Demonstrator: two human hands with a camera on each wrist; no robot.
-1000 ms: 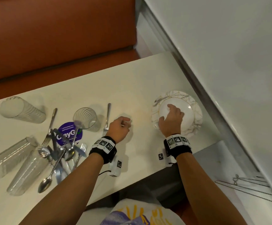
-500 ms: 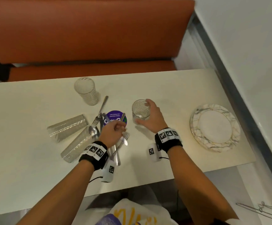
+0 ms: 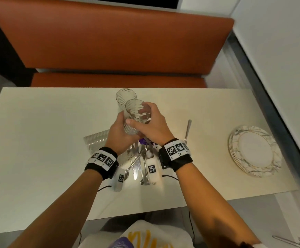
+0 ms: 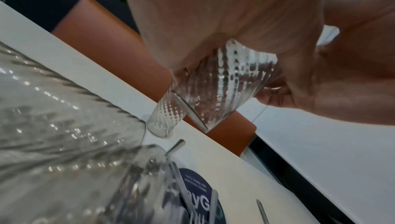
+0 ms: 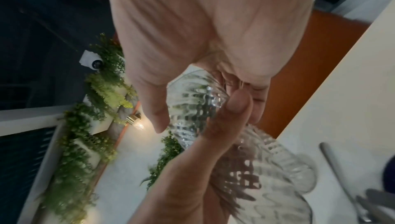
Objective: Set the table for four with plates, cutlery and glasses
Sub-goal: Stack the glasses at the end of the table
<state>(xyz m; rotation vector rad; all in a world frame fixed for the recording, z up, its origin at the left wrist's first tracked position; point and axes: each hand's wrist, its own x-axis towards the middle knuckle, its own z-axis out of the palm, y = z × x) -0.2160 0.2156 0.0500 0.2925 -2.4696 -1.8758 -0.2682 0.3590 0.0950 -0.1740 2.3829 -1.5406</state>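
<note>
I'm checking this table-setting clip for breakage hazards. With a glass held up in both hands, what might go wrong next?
1. The held glass, gripped by the left hand and right hand, hangs right beside the upright glass; it might knock it over.
2. If lowered straight down, it could land on the cutlery pile and tip.

Bare forearms. Black wristbands (image 3: 101, 162) with white square-code tags, white camera blocks (image 3: 152, 171) underneath, thin black cables. White shirt (image 3: 145, 237), yellow-purple print.
</note>
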